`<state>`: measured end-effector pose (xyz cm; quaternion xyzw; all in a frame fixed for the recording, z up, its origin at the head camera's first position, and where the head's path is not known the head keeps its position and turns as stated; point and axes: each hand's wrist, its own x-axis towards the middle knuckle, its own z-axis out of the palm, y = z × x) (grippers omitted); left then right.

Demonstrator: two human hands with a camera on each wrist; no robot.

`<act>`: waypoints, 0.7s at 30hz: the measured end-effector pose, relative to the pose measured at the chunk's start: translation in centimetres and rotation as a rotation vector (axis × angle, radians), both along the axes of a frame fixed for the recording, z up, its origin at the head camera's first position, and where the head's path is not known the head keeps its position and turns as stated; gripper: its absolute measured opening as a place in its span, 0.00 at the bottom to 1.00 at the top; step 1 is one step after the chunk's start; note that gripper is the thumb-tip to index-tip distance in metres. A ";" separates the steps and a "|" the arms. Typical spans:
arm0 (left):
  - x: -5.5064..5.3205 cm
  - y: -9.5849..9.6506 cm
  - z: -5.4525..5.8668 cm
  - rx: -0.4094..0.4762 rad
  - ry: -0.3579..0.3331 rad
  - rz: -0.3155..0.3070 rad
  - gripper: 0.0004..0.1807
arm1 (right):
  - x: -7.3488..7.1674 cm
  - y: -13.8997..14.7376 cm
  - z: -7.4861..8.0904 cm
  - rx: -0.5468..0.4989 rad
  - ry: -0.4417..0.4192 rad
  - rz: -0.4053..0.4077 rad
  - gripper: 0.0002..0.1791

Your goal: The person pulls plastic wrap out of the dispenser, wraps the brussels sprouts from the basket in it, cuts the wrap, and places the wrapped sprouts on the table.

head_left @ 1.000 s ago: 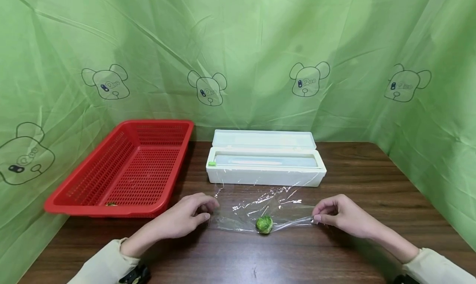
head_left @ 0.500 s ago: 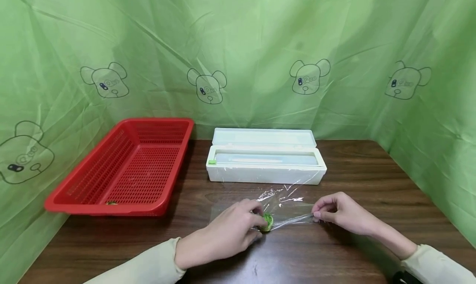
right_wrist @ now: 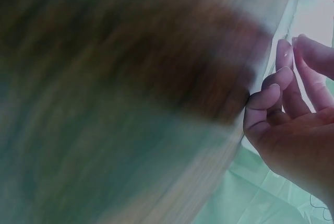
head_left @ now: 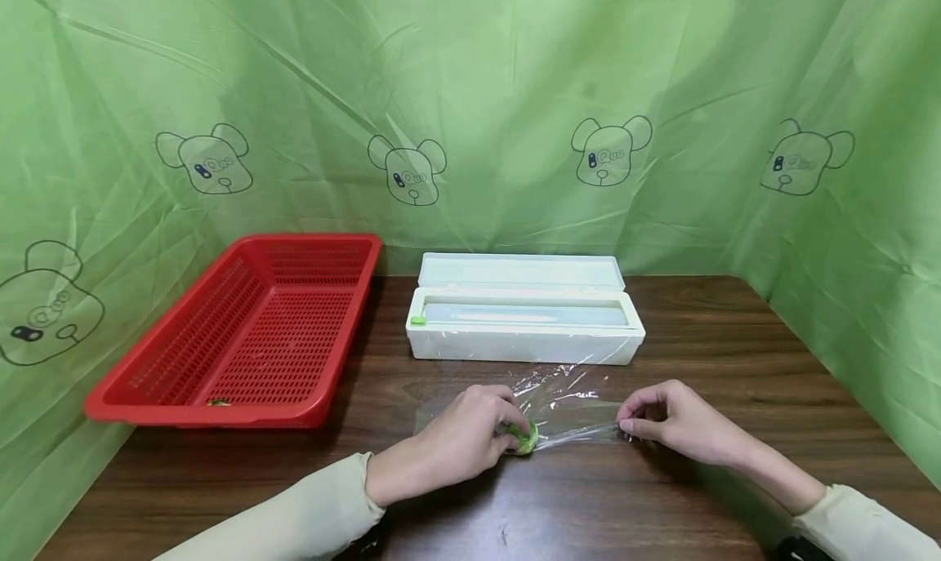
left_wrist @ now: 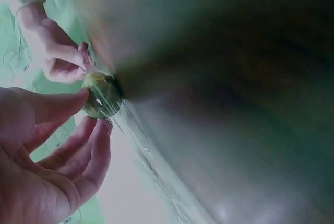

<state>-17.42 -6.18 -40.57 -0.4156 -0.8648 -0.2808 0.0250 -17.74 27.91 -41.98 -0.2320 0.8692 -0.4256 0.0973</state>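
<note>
In the head view, my left hand (head_left: 459, 434) grips a Brussels sprout (head_left: 528, 441) at the front edge of a sheet of cling film (head_left: 588, 414). The left wrist view shows the thumb on one side of the sprout (left_wrist: 103, 97) and fingertips on the other, with shiny film over it. To the right, my right hand (head_left: 684, 426) pinches the gathered corner of the film between thumb and index finger. In the right wrist view, the other fingers of the right hand (right_wrist: 292, 109) are curled beside that pinch. Part of the sprout is hidden behind the left fingers.
Behind the film stands a white cling film dispenser (head_left: 522, 347), lid raised, with the sheet running from its front. A red perforated basket (head_left: 345, 332) at the left holds a small green item (head_left: 218, 402) near its front. Green cloth (head_left: 500, 71) surrounds the wooden table (head_left: 706, 332).
My left hand has let go of the film's left corner, moved right and taken hold of the sprout. The left part of the film now lies folded toward it. My right hand stays nearly still.
</note>
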 end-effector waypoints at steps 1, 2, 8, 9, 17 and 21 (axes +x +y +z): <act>-0.1 0.0 0.0 0.004 -0.014 0.003 0.09 | 0.0 0.0 0.0 0.002 0.000 -0.003 0.02; -0.2 0.0 0.0 0.011 -0.028 0.005 0.09 | 0.1 0.0 0.1 0.006 0.001 -0.008 0.02; -0.8 0.0 0.1 0.048 -0.093 0.008 0.08 | 0.9 -1.4 0.9 0.119 0.278 -0.094 0.10; -0.9 0.0 0.1 0.048 -0.093 0.006 0.08 | 1.1 -2.0 1.1 0.148 0.357 -0.114 0.12; -1.7 0.1 0.2 0.054 -0.153 0.012 0.08 | 2.4 -6.9 2.2 0.181 0.742 -0.089 0.20; -2.1 0.1 0.2 0.071 -0.178 0.000 0.07 | 2.6 -8.8 1.8 0.128 0.728 0.020 0.16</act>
